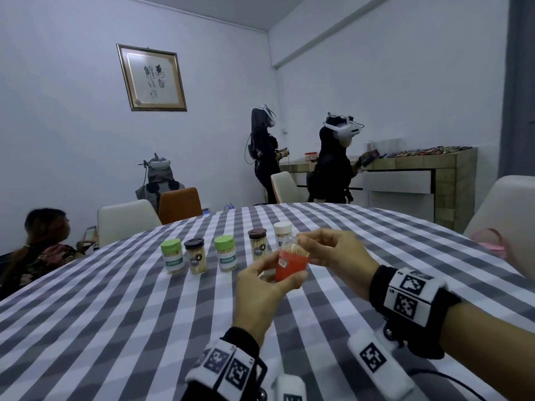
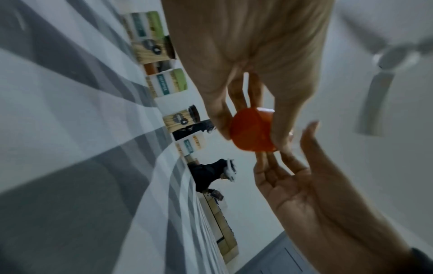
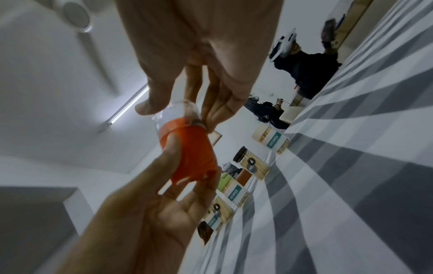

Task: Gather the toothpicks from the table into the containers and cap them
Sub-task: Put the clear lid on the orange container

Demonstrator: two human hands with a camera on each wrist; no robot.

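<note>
1. The left hand is gripping the orange container above the table, its toothpicks showing at the rim.
2. The right hand is pinching the clear cap at the container's 12 o'clock.
3. 5 capped jars are standing in a row at 11 o'clock, well inside the far edge.
4. The checked cloth is lying open toward 6 o'clock; chairs and people are occupying the room beyond.
</note>
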